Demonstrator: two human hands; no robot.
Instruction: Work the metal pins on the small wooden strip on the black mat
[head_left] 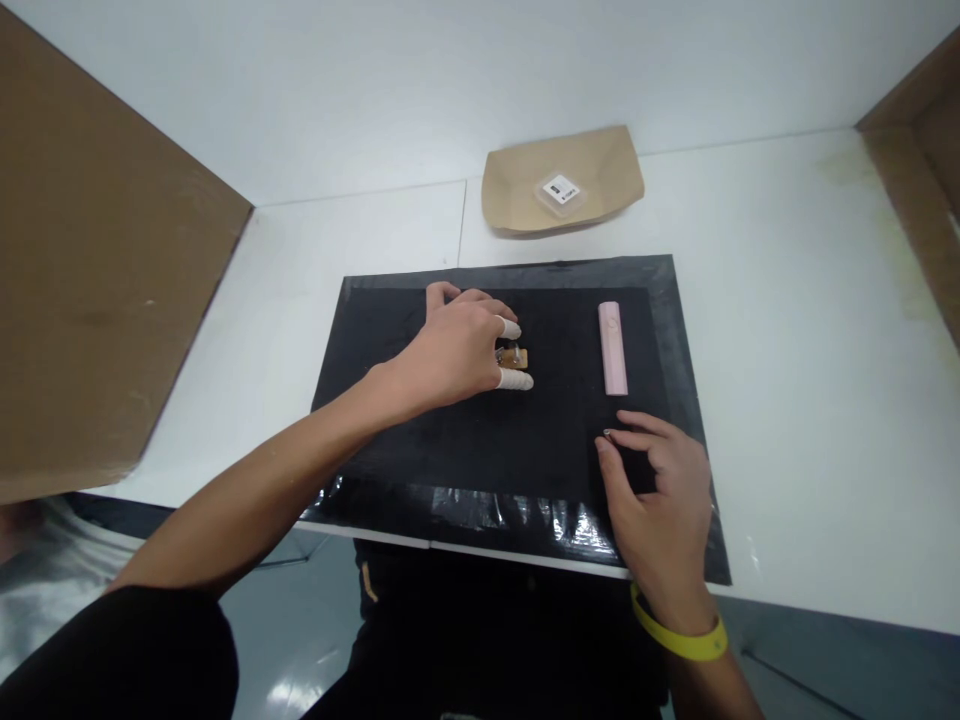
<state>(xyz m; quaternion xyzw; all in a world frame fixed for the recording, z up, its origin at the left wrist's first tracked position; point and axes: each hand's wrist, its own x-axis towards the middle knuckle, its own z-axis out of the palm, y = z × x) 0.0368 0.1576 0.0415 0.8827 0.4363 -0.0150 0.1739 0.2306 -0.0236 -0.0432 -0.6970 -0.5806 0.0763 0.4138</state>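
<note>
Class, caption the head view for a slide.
Left hand at a small amber piece on a black mat, right hand pinching a tiny item.

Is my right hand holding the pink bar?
No, the pink bar lies on the black mat, apart from the right hand.

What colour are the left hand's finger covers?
White; the finger covers show best in the head view.

One left hand (469, 345), one right hand (667, 500), two finger covers (516, 380), one yellow wristband (690, 645)
One black mat (465, 450): one pink device (613, 350) near its right edge, one amber piece (514, 359) between the covers, one tiny piece (608, 433) at the right fingertips; beyond its far edge, one paper tray (517, 195) holding one clear case (560, 190).
</note>
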